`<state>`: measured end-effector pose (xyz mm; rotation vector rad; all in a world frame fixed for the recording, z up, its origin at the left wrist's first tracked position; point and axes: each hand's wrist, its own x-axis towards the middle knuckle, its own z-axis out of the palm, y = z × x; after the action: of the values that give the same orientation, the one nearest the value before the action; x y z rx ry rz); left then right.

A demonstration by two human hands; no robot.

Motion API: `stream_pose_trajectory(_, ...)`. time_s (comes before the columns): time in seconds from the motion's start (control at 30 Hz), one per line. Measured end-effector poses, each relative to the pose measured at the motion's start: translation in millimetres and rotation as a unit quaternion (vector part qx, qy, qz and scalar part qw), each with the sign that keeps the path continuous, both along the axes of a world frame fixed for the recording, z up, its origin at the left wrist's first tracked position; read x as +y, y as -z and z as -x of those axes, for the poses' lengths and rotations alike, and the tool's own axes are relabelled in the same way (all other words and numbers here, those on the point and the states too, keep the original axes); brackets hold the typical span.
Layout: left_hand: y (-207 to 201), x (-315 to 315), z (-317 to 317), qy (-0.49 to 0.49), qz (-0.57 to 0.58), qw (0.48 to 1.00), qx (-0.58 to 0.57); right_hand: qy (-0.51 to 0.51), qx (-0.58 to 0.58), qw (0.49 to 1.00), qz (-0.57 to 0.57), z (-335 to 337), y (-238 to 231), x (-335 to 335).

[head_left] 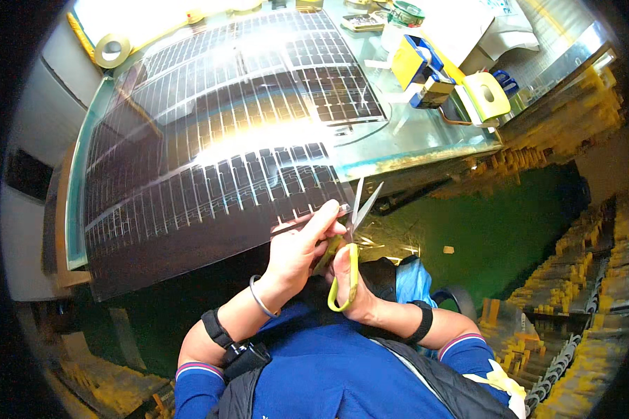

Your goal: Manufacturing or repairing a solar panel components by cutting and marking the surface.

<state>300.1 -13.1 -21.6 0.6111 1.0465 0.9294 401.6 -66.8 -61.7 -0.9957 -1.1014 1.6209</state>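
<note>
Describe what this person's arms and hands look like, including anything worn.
The left hand and right hand are ungloved. A silvery bangle circles the left wrist; farther up sits a black strap with a black device. A black band rings the right forearm. Blue short sleeves end in red-and-white trim.

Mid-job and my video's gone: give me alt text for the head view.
A person's left hand pinches the near right corner of a large dark gridded sheet, while the right hand holds yellow-handled scissors, blades parted, beside that corner. The sheet lies across a pale teal table, with a tape roll at the far left.
</note>
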Motion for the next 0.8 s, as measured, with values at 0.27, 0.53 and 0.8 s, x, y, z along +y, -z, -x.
stream_pose_trajectory(0.27, 0, -4, -3, -0.021, -0.049, 0.998, 0.028, 0.046, -0.055, 0.995, -0.071, 9, 0, 3)
stream_pose_trajectory(0.53, 1, -6, -4, -0.022, -0.046, 0.998, 0.035, 0.051, -0.050, 0.996, -0.054, 12, 1, 5)
stream_pose_trajectory(0.8, 0, -7, -5, -0.028, -0.050, 0.998, 0.012, 0.074, -0.078, 0.991, -0.086, 15, -3, 7)
